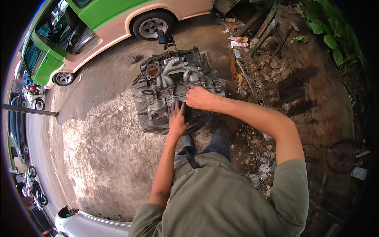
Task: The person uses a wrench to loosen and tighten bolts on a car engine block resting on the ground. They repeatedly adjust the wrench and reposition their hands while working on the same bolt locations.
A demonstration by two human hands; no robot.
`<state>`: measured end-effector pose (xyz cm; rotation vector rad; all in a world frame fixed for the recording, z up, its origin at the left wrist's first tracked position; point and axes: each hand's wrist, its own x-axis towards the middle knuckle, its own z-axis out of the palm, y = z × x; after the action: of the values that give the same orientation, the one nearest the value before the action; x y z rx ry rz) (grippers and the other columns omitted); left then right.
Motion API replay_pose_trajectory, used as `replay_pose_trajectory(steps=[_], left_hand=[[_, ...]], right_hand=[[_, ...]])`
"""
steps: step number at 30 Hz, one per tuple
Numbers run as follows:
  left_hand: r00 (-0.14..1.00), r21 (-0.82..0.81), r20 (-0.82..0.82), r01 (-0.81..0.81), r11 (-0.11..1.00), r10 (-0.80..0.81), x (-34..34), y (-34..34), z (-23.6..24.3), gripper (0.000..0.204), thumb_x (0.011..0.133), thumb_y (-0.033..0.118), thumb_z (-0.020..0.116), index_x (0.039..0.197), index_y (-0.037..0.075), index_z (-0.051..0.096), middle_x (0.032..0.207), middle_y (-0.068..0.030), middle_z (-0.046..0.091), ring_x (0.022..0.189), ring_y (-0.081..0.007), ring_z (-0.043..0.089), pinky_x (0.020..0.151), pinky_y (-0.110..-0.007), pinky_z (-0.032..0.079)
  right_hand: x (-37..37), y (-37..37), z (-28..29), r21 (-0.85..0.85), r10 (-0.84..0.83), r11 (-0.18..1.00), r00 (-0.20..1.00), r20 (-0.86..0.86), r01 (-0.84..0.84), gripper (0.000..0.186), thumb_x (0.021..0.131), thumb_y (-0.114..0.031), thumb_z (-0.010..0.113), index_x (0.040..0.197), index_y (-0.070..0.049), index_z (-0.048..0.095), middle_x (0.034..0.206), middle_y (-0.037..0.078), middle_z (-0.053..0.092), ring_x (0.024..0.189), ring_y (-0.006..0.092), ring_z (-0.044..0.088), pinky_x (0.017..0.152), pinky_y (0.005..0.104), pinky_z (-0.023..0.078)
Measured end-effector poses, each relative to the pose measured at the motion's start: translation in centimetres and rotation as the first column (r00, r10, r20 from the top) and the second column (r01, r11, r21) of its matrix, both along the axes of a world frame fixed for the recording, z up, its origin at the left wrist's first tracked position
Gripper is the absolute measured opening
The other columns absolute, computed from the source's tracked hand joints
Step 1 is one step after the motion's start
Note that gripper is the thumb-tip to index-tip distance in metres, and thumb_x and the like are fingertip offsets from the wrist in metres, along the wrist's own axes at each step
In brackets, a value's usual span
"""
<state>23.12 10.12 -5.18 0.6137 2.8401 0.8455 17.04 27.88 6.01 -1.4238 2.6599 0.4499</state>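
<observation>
A grey metal car engine stands before me on a dark, creased cover. The intake manifold curves over its top, with a round throttle opening at the far left. My left hand rests on the near edge of the engine, fingers stretched out and darkened with grime. Just right of it, my right hand reaches to the engine below the manifold pipes. Its fingers are curled, the index finger toward the metal. Whatever lies within those fingers is hidden. A black bracket sticks up at the back.
A green and pink van with an open door is parked beyond the engine. Rubble, litter and planks line the right side. A silver car stands at lower left, and a pole juts in from the left.
</observation>
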Motion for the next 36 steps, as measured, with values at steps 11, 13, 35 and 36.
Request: replay_pose_trajectory(steps=[11, 13, 35, 36], left_hand=[[1.0, -0.008, -0.013, -0.004, 1.0, 0.004, 0.0, 0.2, 0.3, 0.097, 0.06, 0.011, 0.083, 0.147, 0.014, 0.039, 0.152, -0.0234, 0.035, 0.142, -0.0463, 0.031, 0.117, -0.057, 0.026], [1.0, 0.012, -0.026, -0.002, 1.0, 0.002, 0.1, 0.2, 0.4, 0.096, 0.06, 0.01, 0.083, 0.146, 0.013, 0.04, 0.151, -0.0234, 0.035, 0.141, -0.0463, 0.032, 0.116, -0.057, 0.027], [1.0, 0.033, -0.027, -0.011, 0.999, 0.012, 0.1, 0.2, 0.5, 0.092, 0.061, 0.01, 0.082, 0.143, 0.015, 0.042, 0.149, -0.0241, 0.037, 0.14, -0.0467, 0.032, 0.116, -0.056, 0.027], [0.999, 0.022, -0.035, -0.016, 1.0, 0.017, 0.1, 0.2, 0.4, 0.091, 0.061, 0.01, 0.082, 0.143, 0.015, 0.042, 0.149, -0.0239, 0.037, 0.14, -0.0467, 0.032, 0.116, -0.056, 0.027]], right_hand=[[2.8, 7.0, -0.1, -0.16, -0.437, 0.875, 0.888, 0.144, 0.457, 0.014, 0.083, -0.021, 0.072, 0.089, -0.008, 0.073, 0.095, 0.011, 0.07, 0.106, 0.0292, 0.064, 0.103, 0.0468, 0.044], [4.6, 8.4, -1.4, -0.292, -0.534, 0.772, 0.826, 0.182, 0.564, 0.019, 0.085, -0.026, 0.072, 0.094, -0.008, 0.072, 0.097, 0.011, 0.07, 0.107, 0.029, 0.063, 0.102, 0.0475, 0.044], [14.3, 1.6, -14.7, -0.406, -0.205, -0.642, 0.365, 0.908, 0.65, 0.032, 0.097, -0.025, 0.068, 0.08, 0.001, 0.067, 0.069, 0.002, 0.061, 0.064, 0.0081, 0.054, 0.06, 0.0269, 0.043], [14.7, 2.2, -14.2, -0.462, -0.283, -0.607, 0.367, 0.886, 0.647, 0.031, 0.097, -0.024, 0.069, 0.08, 0.002, 0.067, 0.068, 0.001, 0.06, 0.064, 0.008, 0.054, 0.06, 0.0274, 0.043]])
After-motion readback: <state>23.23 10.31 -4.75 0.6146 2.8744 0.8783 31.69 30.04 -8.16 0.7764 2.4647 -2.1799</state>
